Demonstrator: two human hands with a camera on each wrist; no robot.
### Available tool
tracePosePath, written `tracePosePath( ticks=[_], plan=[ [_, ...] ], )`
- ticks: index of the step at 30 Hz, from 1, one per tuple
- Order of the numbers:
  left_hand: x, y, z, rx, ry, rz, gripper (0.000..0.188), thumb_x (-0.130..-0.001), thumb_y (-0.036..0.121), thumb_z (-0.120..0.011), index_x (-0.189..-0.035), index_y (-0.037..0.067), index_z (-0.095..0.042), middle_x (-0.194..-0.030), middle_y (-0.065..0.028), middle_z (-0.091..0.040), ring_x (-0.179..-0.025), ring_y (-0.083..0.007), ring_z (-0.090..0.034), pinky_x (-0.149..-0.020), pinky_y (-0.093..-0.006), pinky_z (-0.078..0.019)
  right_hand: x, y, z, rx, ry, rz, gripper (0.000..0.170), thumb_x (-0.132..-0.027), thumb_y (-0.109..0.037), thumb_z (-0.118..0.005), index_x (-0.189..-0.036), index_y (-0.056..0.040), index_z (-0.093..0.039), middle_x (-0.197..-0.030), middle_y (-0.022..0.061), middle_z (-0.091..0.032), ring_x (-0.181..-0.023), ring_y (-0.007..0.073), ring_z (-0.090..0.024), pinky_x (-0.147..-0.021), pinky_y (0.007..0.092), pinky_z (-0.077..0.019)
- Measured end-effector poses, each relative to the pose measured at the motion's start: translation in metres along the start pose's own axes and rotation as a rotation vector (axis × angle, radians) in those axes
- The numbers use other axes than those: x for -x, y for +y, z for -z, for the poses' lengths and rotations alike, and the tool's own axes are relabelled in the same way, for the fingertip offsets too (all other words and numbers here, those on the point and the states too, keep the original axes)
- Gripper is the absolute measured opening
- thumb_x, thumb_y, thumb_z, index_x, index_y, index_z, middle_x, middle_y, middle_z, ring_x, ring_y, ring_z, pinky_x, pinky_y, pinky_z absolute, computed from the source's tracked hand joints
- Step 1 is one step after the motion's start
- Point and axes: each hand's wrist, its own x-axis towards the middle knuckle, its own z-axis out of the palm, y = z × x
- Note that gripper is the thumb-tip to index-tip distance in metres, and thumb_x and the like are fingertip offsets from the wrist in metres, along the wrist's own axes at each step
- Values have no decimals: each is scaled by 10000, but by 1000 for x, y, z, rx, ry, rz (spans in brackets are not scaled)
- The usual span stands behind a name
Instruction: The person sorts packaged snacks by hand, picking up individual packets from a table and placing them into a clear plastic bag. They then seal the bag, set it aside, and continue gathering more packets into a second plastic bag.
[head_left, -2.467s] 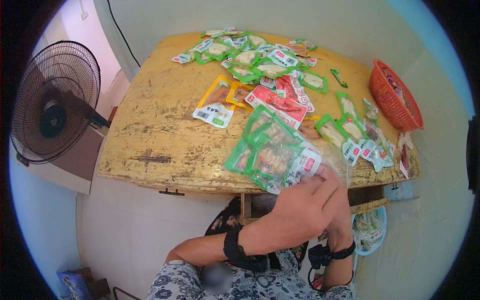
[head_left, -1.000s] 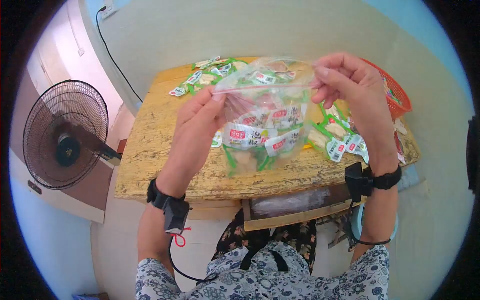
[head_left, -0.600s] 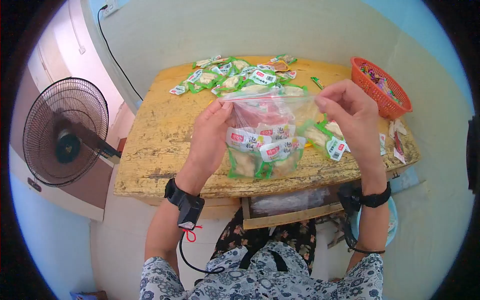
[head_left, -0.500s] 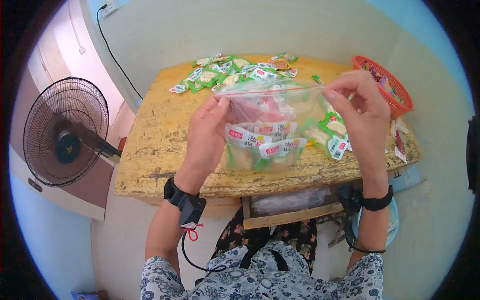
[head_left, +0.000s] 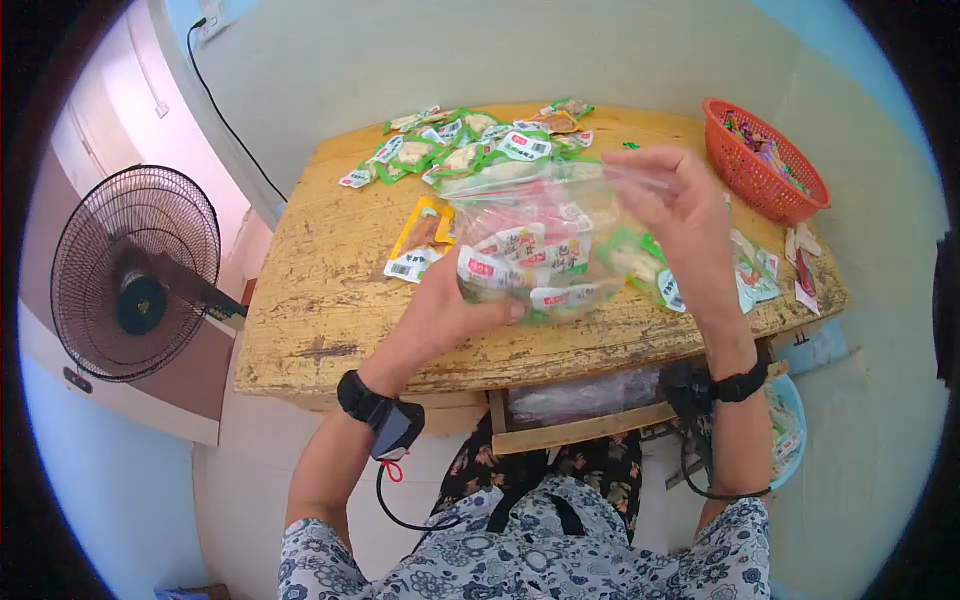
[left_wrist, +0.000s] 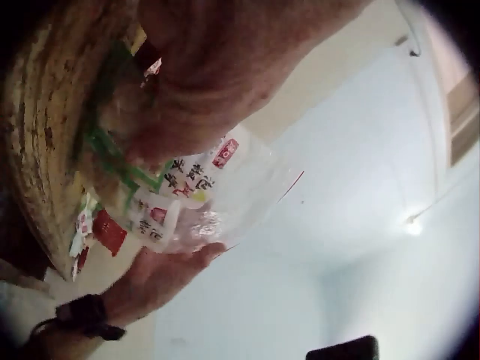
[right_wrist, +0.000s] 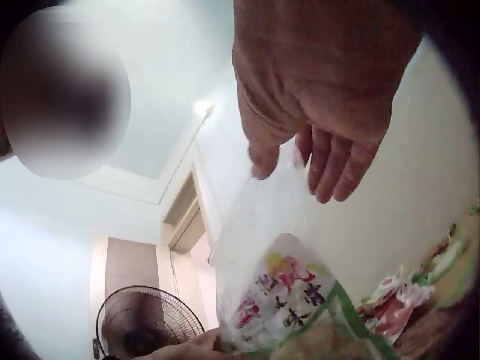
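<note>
A clear zip bag (head_left: 520,215) with several green-edged snack packets (head_left: 520,250) inside hangs over the front half of the table. My left hand (head_left: 445,310) holds the bag low on its left side, thumb across the front and the other fingers hidden behind it. At the top right corner, my right hand (head_left: 680,210) pinches the bag's edge between thumb and forefinger. The right wrist view shows that pinch, with the other fingers of the right hand (right_wrist: 322,112) hanging loosely. The left wrist view shows white printed labels (left_wrist: 191,176) through the plastic.
A worn yellow table (head_left: 300,300) bears a pile of green-edged packets (head_left: 460,155) at the back and a yellow packet (head_left: 422,240) left of the bag. An orange basket (head_left: 765,165) stands at the right. Below is a pulled-out drawer (head_left: 590,425); a fan (head_left: 135,275) stands left.
My left hand has left the bag's top left corner and moved down to its lower side. Earlier, both hands were together at the table's front right; the bag was then lifted and its top stretched.
</note>
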Motion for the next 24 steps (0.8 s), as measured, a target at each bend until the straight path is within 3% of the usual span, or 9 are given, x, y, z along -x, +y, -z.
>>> tracePosePath(
  ticks=[2, 6, 9, 11, 14, 17, 21, 24],
  plan=[
    [-3, -8, 3, 9, -23, 138, 651, -783, 55, -822, -1377, -34, -569, -1306, -121, -676, -1202, -191, -627, -1075, -367, -474, 14, 20, -1, -90, -66, -88, 670, -856, -142, -822, -1409, 1, -471, -1378, 148, -603, -1187, 212, -635, -1023, 355, -522],
    [-5, -13, 2, 27, 77, 41, 495, -850, 116, -804, -1292, -25, -633, -1205, -86, -724, -1095, -167, -672, -988, -347, -523, 51, 43, -12, -196, -130, -182, 1019, -753, -173, -904, -1556, -1, -301, -1515, 178, -496, -1297, 262, -569, -1103, 406, -472],
    [-5, -8, -5, 203, 129, 105, 466, -884, 123, -778, -1305, -7, -628, -1212, -74, -721, -1084, -150, -674, -965, -332, -534, 61, 46, -23, -182, -144, -162, 1015, -749, -166, -910, -1556, -9, -314, -1485, 158, -522, -1328, 256, -542, -1127, 408, -446],
    [-2, 4, -11, 349, 105, 177, 480, -896, 112, -755, -1333, -18, -604, -1248, -95, -709, -1124, -170, -676, -998, -348, -534, 60, 35, -27, -189, -135, -255, 967, -761, -153, -901, -1536, -7, -341, -1467, 144, -531, -1314, 241, -554, -1122, 395, -450],
    [1, 8, -10, 269, 68, 127, 520, -888, 114, -769, -1357, -13, -584, -1253, -100, -707, -1147, -175, -673, -1008, -363, -536, 61, 36, -27, -294, -101, -306, 858, -793, -137, -878, -1491, -3, -397, -1423, 118, -559, -1282, 210, -573, -1106, 377, -459],
    [2, -8, -10, 400, 21, 49, 452, -921, 124, -765, -1339, 22, -629, -1230, -48, -718, -1107, -125, -666, -973, -319, -533, 63, 39, -27, -447, -90, -365, 728, -818, -128, -856, -1425, -3, -476, -1367, 96, -602, -1240, 180, -591, -1075, 358, -471],
    [4, -12, -4, 224, -47, 22, 439, -919, 105, -765, -1330, 15, -639, -1253, -53, -712, -1120, -130, -661, -984, -325, -529, 67, 49, -14, -302, -171, -400, 655, -808, -143, -863, -1366, -4, -550, -1297, 74, -650, -1206, 163, -597, -1052, 342, -471],
    [-1, -9, 2, 67, -88, 26, 439, -904, 101, -779, -1315, 16, -652, -1276, -60, -705, -1137, -140, -658, -1002, -340, -522, 66, 54, -9, -139, -194, -298, 663, -787, -152, -876, -1352, -2, -566, -1295, 72, -654, -1202, 164, -595, -1057, 345, -463]
  ],
)
